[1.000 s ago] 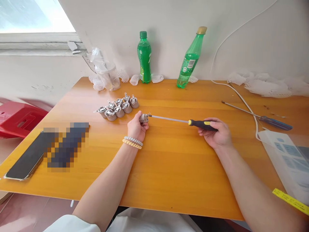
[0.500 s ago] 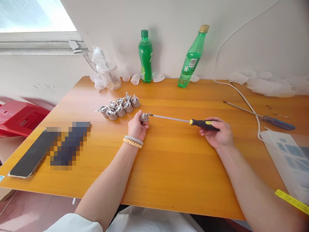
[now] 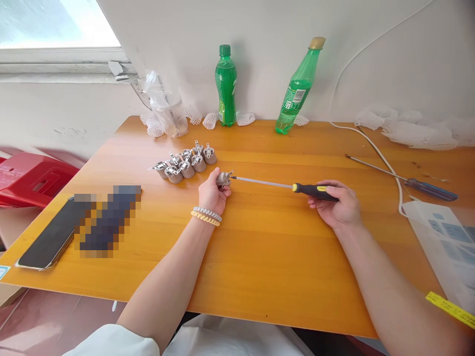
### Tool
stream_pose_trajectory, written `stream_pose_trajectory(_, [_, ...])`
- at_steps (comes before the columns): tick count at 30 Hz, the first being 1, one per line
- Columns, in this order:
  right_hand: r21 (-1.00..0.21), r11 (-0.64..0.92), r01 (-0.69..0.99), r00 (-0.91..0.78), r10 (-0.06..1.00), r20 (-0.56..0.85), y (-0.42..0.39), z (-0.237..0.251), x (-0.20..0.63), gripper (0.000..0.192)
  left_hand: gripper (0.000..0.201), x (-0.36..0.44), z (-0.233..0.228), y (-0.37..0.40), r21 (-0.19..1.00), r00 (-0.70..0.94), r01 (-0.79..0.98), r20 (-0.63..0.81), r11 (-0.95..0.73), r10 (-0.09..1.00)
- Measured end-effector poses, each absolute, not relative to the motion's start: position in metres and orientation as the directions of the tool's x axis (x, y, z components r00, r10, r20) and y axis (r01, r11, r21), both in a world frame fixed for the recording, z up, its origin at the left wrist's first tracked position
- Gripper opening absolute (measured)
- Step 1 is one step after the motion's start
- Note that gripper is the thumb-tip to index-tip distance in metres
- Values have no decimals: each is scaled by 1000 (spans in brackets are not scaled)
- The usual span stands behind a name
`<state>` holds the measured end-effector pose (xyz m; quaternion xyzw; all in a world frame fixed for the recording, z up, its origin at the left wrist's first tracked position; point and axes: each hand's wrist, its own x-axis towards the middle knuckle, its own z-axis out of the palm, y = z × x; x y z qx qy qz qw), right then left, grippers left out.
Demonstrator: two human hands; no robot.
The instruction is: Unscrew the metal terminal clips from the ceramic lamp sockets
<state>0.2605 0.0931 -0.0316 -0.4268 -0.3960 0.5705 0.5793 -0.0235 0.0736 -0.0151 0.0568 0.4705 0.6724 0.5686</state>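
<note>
My left hand (image 3: 212,195) grips a small grey lamp socket (image 3: 223,179) with metal tabs, held on the wooden table (image 3: 260,247). My right hand (image 3: 339,205) is closed around the black-and-yellow handle of a long screwdriver (image 3: 282,186). The screwdriver's tip meets the socket's metal part. Just behind my left hand lies a cluster of several similar grey sockets (image 3: 184,165).
Two green bottles (image 3: 225,86) (image 3: 297,89) stand at the wall, the right one leaning. A plastic-wrapped cup (image 3: 166,111), white foam nets, a second screwdriver (image 3: 408,179), a white cable (image 3: 386,163), a phone (image 3: 50,237), and a plastic bag (image 3: 445,242) lie around.
The view has shifted slightly; both hands, the socket and the screwdriver keep the same pose.
</note>
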Motion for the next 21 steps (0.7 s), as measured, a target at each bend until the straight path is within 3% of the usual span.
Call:
stream_pose_trajectory(10, [-950, -9, -314, 29, 999, -19, 92, -30, 259, 11, 32, -25, -19, 72, 877, -491, -480, -267, -2, 829])
stream_pose_trajectory(17, [-958, 21, -287, -13, 1000, 26, 89, -29, 258, 13, 34, -30, -21, 73, 903, -526, -428, -217, -35, 823])
stream_pose_trajectory(21, [-964, -73, -255, -38, 997, -65, 88, -27, 257, 18, 34, -32, -20, 73, 894, -483, -446, -199, -43, 853])
